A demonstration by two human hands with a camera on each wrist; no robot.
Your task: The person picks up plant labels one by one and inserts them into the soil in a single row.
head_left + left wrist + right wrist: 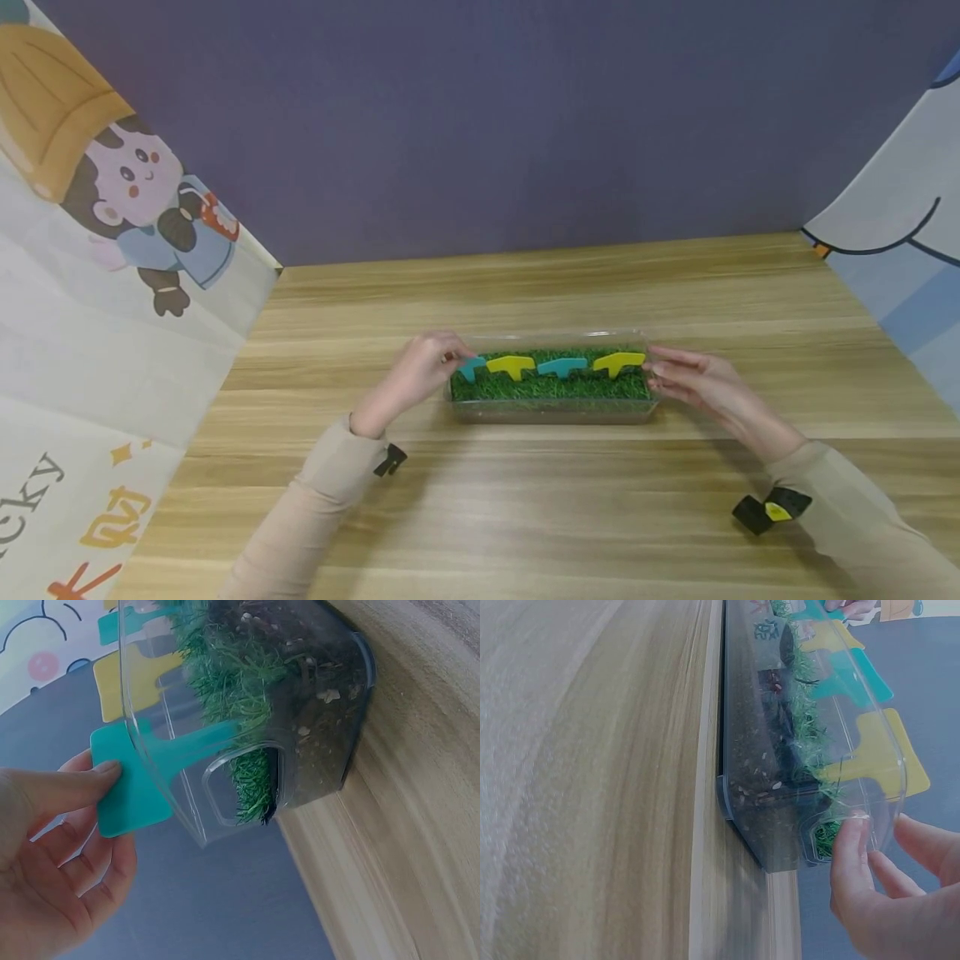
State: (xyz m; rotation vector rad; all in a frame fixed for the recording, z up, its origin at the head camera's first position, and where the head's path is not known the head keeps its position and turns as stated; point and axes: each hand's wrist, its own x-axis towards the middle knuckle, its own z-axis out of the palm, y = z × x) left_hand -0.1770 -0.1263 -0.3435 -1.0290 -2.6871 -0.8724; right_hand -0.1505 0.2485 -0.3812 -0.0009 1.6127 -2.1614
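Observation:
A clear plastic box (555,410) with green artificial grass (540,387) over a dark, speckled bottom stands on the table. T-shaped plant labels stand upright in the grass in a row. My left hand (420,371) pinches the leftmost teal label (135,784) by its wide top, thumb on the face and fingers behind. Its stem reaches down into the grass. At the other end, my right hand (708,383) touches the box's end wall with extended fingers (851,859), right at the rim. Nearest to it is a yellow label (618,362).
Between the end labels stand another yellow label (511,366) and another teal one (562,367). The wooden table (540,508) runs back to a dark blue wall panel (525,133). Cartoon-printed sheets (150,358) border the sides.

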